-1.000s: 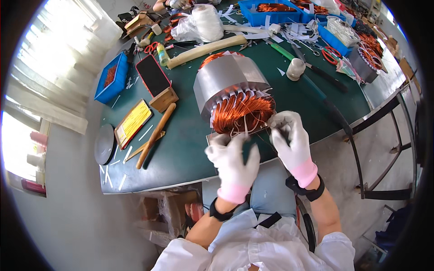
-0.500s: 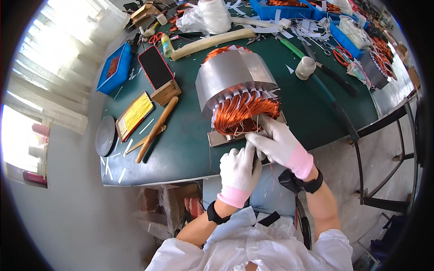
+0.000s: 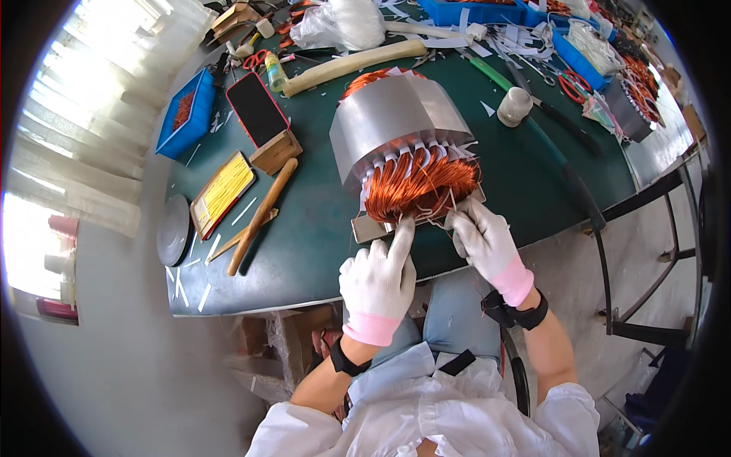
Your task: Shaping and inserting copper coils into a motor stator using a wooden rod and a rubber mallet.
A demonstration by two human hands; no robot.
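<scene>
A motor stator with a silver metal core (image 3: 400,118) lies on its side in front of me on a wooden stand (image 3: 371,228). Its orange copper winding (image 3: 415,186) bulges toward me, with white insulation slips along the slots. Thin white lacing cord (image 3: 454,199) loops around the lower part of the winding. My right hand (image 3: 491,244), in a white glove with a pink cuff, pinches the cord at the winding's lower right. My left hand (image 3: 378,282), gloved alike, stretches its index finger up against the winding's lower edge; its other fingers are bent.
To the left are a phone (image 3: 257,110) on a wooden block, a tray of yellow strips (image 3: 223,194), a wooden stick (image 3: 263,217) and a blue bin (image 3: 185,114). A white spool (image 3: 515,107) and a green-handled tool (image 3: 487,75) lie right. A pale mallet-like bar (image 3: 354,67) lies behind.
My hands were close together under the winding and have parted. The left moved left with its index finger extended; the right moved right, drawing the cord upright.
</scene>
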